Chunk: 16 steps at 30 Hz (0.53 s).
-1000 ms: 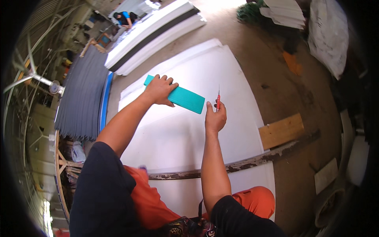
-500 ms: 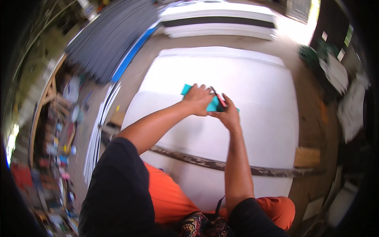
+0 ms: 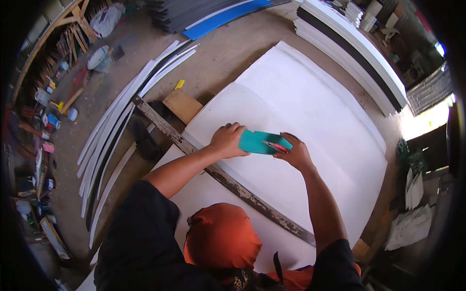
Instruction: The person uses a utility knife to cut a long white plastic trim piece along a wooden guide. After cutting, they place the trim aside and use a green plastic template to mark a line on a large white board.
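My left hand (image 3: 227,141) grips the left end of a stack of thin teal rectangular pieces (image 3: 254,141), its layered edge facing me. At the right end, my right hand (image 3: 294,155) is closed on the stack and on a slim red utility knife (image 3: 277,146), whose pale tip points left across the teal. Both hands are held over a large white sheet (image 3: 310,111). A long, dark, paint-worn straight bar (image 3: 242,198) lies across the white sheets, between the stack and my orange-clad knee (image 3: 222,235).
Left of the sheet lie long white and black strips (image 3: 111,126), a wooden block (image 3: 182,105) and a small yellow piece (image 3: 179,84). Beyond are a dark grey sheet stack with a blue layer (image 3: 223,19) and a white-and-black sheet stack (image 3: 349,58). Cans and tools clutter the far left.
My view has swung, so the sheets now lie at a slant. Both hands stay on the teal stack, now with more of it showing between them. The red knife now lies flatter.
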Motion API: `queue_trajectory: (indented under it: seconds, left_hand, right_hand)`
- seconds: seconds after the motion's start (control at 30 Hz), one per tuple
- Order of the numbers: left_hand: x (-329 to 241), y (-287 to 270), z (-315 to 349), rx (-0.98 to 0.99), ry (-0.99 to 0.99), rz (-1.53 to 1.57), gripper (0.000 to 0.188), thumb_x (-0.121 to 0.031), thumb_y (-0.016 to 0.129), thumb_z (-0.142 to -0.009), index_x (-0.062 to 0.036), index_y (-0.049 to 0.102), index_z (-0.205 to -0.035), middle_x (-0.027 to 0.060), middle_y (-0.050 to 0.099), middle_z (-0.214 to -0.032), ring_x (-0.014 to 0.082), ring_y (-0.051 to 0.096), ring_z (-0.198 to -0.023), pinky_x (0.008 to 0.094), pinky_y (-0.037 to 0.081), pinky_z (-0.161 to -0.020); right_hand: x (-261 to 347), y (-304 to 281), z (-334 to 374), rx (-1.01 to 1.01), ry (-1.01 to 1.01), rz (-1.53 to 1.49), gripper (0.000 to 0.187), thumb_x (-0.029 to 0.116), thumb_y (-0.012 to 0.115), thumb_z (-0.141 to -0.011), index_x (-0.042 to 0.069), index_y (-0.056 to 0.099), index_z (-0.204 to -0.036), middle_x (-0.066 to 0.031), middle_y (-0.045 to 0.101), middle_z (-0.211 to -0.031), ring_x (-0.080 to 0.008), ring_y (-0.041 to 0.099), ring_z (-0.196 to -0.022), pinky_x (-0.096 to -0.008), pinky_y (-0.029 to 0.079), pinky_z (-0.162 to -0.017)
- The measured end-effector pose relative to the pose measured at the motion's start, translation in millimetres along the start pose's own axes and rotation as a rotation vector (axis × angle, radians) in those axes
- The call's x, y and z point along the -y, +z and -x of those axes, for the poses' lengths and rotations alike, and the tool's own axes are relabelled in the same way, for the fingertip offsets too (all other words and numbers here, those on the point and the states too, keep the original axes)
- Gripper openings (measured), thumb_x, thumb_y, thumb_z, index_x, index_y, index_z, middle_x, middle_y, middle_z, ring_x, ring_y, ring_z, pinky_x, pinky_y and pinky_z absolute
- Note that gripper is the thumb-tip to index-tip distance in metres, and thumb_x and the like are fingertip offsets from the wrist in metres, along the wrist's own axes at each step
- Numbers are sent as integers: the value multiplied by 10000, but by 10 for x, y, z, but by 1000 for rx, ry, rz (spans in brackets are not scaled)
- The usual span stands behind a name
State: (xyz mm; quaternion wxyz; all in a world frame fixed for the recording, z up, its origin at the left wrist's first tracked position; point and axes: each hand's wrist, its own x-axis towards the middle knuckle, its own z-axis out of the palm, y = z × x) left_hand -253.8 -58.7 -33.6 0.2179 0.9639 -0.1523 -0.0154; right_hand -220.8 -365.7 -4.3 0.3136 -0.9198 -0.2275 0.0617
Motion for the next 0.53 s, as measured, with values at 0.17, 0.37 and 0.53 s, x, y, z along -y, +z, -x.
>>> queue_trajectory:
  seconds: [0.17, 0.37, 0.53]
  left_hand:
    - [623, 65, -23, -146, -308, -11, 848, -590, 886, -710, -79, 552, -1299, 157, 621, -1209, 366, 664, -1089, 505, 551, -936]
    - [899, -195, -368, -77, -514, -103, 921, -666, 849, -748, -26, 512, -1318, 203, 618, -1264, 376, 668, -1142, 501, 570, -920]
    - [873, -506, -587, -48, -623, -101, 928, -702, 819, -764, -31, 513, -1326, 205, 611, -1320, 373, 653, -1189, 517, 561, -949]
  right_hand:
    - [16, -98, -1079, 104, 87, 120, 398, 379, 765, -937, 123, 710, -1236, -168, 751, -1149, -381, 721, -1065, -497, 578, -899]
    - [512, -958, -2079, 146, 34, 591, 289, 320, 632, -1014, 82, 584, -1172, -192, 739, -964, -429, 724, -930, -565, 556, -811]
    - [908, -1364, -2846, 242, -70, 736, 429, 424, 653, -1006, 92, 603, -1272, -212, 726, -1086, -377, 699, -1093, -526, 535, -935]
